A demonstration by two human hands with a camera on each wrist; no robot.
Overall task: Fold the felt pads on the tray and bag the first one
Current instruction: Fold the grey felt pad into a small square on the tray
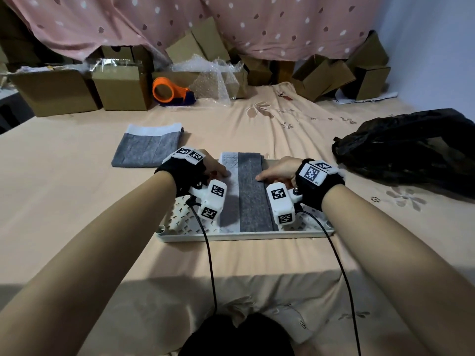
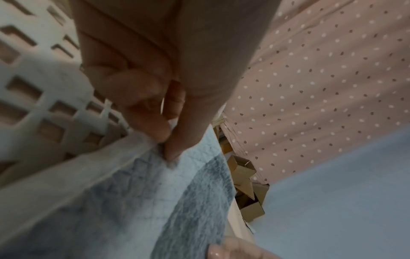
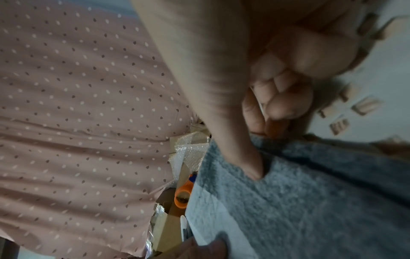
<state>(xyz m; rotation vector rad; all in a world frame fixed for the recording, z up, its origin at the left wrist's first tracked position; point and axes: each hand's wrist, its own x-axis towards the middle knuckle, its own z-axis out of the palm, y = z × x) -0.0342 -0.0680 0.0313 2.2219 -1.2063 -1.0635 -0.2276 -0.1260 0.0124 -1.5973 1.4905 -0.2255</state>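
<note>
Overhead, the soft grey-and-white folded felt pad (image 1: 245,191) lay on the white perforated plastic tray (image 1: 239,235), its long axis running away from the person. Closer in, the left hand (image 2: 155,98) pinched the pad's white left edge; likewise the right hand (image 3: 255,98) clamped its grey right edge (light, limp stuff, probably best held by the edges).

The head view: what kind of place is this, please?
Probably a home packing corner, set up on a bed-like cloth surface: open cardboard boxes, bubble wrap and an orange tape dispenser stand behind the tray.
</note>
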